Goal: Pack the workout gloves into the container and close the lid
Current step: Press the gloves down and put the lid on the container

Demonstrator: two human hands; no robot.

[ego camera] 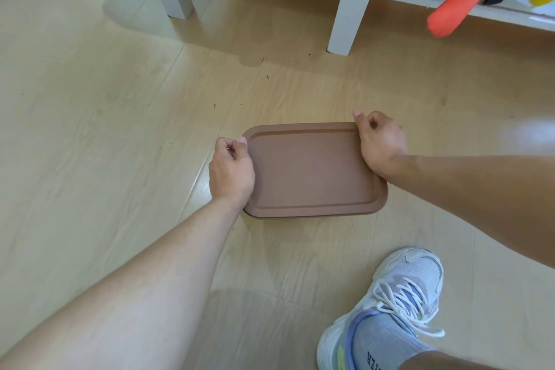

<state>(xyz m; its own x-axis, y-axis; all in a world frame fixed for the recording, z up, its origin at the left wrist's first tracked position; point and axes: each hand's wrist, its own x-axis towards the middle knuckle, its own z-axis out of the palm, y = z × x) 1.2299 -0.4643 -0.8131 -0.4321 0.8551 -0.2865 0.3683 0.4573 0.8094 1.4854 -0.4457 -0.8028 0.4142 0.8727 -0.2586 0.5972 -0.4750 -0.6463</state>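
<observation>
Brown lid (312,171) sits on the container on the floor (120,99); my left hand (231,171) and right hand (380,143) pinch its short edges, probably to seat it; gloves unseen, presumably inside.

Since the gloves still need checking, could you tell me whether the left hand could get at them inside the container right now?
Probably not: the flat brown plastic lid covers the container, with the left hand and right hand gripping its short edges. No gloves show.
</observation>
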